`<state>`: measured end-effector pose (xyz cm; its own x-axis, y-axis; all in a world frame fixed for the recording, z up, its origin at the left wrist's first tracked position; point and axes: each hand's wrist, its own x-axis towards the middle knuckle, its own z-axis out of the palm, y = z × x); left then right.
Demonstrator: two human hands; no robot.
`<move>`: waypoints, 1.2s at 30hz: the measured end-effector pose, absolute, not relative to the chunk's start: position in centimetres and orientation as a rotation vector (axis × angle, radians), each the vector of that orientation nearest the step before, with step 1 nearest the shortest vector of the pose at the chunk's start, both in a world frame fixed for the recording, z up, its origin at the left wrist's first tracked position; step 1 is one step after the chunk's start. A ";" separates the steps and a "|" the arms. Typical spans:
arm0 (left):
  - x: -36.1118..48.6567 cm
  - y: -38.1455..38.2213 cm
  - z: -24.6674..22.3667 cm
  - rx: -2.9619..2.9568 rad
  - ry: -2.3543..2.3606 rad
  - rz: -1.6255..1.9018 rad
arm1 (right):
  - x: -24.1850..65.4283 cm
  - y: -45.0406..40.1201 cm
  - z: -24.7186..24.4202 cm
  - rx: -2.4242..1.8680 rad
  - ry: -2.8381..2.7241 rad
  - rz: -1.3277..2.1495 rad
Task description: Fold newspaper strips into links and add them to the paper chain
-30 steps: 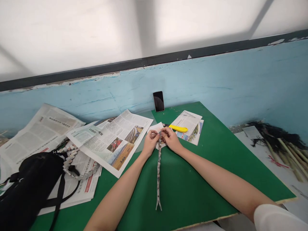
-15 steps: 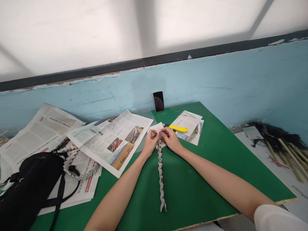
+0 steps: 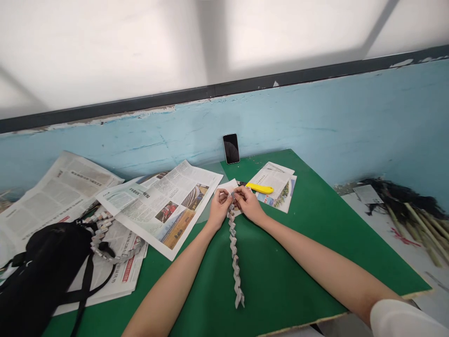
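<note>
A zigzag chain of folded newspaper strips (image 3: 234,252) runs down the green table toward me, its forked tail end nearest. My left hand (image 3: 220,206) pinches the chain's far end from the left. From the right, my right hand (image 3: 246,201) pinches the same end, fingertips almost meeting the left ones. The fingers hide the links between them. Under and just beyond my hands lies a pale piece of paper (image 3: 229,185). Close to the right hand rests a yellow-handled utility knife (image 3: 259,188), partly on cut newspaper pieces (image 3: 277,180).
Newspaper sheets (image 3: 168,201) cover the table's left side. A black bag (image 3: 52,262) with straps lies there beside another folded-paper chain (image 3: 100,234). A phone (image 3: 231,148) leans on the blue wall behind the green table (image 3: 315,234). Sticks (image 3: 424,229) lie at far right.
The chain's near tail end has swung slightly to the right and its links have twisted a little. Both hands stay in nearly the same place, still pinching.
</note>
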<state>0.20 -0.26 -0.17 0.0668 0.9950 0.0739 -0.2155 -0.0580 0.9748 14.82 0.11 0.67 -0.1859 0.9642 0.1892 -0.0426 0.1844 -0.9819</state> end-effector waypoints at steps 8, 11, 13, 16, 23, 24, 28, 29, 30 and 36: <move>0.2 -0.1 -0.8 1.127 1.012 1.301 | 14.8 0.1 0.8 -0.963 -1.437 1.193; 0.2 -0.1 -0.7 1.122 1.014 1.306 | 14.8 0.1 0.6 -0.956 -1.442 1.189; 0.3 -0.1 -0.7 1.117 1.014 1.310 | 14.8 0.2 0.5 -0.948 -1.441 1.198; 0.3 0.0 -0.7 1.109 1.007 1.310 | 14.8 0.2 0.4 -0.951 -1.447 1.199; 0.3 -0.1 -0.7 1.094 1.001 1.312 | 14.8 0.2 0.6 -0.966 -1.462 1.179; 0.3 -0.1 -0.7 1.095 1.001 1.315 | 14.8 0.1 0.7 -0.961 -1.461 1.180; 0.3 -0.1 -0.6 1.110 1.014 1.323 | 14.8 0.1 0.8 -0.940 -1.459 1.187; 0.3 -0.1 -0.5 1.113 1.020 1.323 | 14.8 0.1 0.8 -0.938 -1.460 1.190; 0.4 -0.1 -0.4 1.116 1.026 1.324 | 14.8 0.1 0.9 -0.938 -1.459 1.194; 0.5 0.0 -0.4 1.122 1.052 1.319 | 14.9 0.1 0.7 -0.951 -1.467 1.206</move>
